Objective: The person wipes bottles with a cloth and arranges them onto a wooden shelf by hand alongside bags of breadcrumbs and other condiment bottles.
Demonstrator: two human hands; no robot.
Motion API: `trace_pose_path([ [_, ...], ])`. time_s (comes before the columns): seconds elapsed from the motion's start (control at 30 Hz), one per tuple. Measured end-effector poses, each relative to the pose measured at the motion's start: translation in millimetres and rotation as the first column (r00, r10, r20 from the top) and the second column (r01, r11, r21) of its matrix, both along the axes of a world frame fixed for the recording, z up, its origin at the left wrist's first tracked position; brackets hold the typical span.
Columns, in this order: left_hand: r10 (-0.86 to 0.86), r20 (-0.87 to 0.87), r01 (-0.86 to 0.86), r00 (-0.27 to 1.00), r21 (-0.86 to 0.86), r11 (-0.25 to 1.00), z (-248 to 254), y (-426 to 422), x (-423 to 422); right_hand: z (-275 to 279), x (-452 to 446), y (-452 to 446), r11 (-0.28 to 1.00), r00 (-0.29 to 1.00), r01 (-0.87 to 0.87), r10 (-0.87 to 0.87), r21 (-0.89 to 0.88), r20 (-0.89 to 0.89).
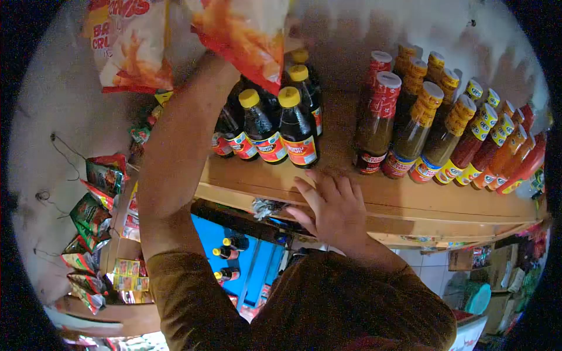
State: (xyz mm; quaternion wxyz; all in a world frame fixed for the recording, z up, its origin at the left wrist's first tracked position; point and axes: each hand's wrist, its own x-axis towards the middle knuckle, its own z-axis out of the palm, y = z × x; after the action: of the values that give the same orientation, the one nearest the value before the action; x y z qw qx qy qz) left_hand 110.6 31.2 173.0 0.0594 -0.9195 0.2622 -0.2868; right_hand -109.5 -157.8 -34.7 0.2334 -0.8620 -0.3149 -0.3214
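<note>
Along the front edge of the shelf [421,202], the right hand [336,206] rests spread, fingertips just beside the foot of the nearest black bottle [298,137]. Ahead of it, bare wood runs back between that group and the sauces [418,137] to its right. A hanging packet [249,38] hides the left hand; I cannot tell its grip.

The one view looks from the person's head, facing forward and steeply down through a very wide lens that bends straight edges; the wooden shelf [386,190] lies near, seen from above, with the wall [345,29] beyond; the brown shirt [363,298] fills the lower middle, and tiled floor [430,275] shows farther below.
</note>
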Motion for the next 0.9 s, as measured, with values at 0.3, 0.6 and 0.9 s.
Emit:
trace_pose_path([
  [0.3, -0.01, -0.403, 0.064, 0.915, 0.121, 0.991, -20.9, -18.9, -28.8, 0.1, -0.9, 3.0, 0.998, 0.999, 0.046, -0.045, -0.043, 0.026],
  [0.6, -0.142, -0.671, 0.202, 0.727, 0.011, 0.979, -16.7, -9.0, -5.5, -0.9, 1.8, 0.8, 0.999, 0.999, 0.03, -0.029, -0.028, 0.027],
  [0.9, -0.082, -0.667, 0.197, 0.741, 0.099, 0.975, -18.1, -12.3, -9.8, 0.7, 3.2, -1.0, 1.0, 1.0, -0.012, 0.012, -0.023, 0.021],
])
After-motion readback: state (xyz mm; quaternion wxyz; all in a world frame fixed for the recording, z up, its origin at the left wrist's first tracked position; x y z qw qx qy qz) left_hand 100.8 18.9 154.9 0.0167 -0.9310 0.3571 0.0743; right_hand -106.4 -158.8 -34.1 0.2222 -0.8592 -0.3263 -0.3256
